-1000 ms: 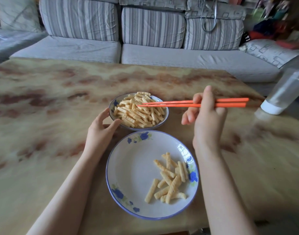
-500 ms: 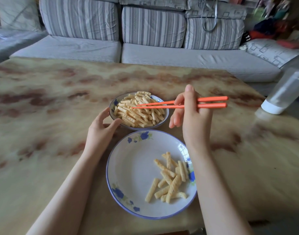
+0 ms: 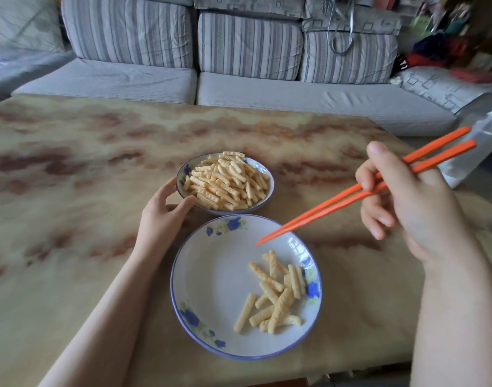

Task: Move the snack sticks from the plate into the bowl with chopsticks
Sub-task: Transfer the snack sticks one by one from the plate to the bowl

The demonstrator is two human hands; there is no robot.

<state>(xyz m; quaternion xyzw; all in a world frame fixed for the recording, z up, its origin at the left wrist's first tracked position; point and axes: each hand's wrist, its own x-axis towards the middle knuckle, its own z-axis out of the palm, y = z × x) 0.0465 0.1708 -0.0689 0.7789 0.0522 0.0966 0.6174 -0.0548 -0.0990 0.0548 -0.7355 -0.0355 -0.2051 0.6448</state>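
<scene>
**Marbled table, chopsticks poised over plate**

Beige-brown marbled tabletop [image 3: 72,191] holds a blue-flowered white plate [image 3: 211,289] with ridged yellow snack sticks [image 3: 275,291] and, just behind, a heaped small bowl [image 3: 268,191]. Left hand [image 3: 164,216] cups the bowl's rim. Right hand [image 3: 412,208] grips orange chopsticks [image 3: 337,202], tips together, empty, above the plate.
</scene>
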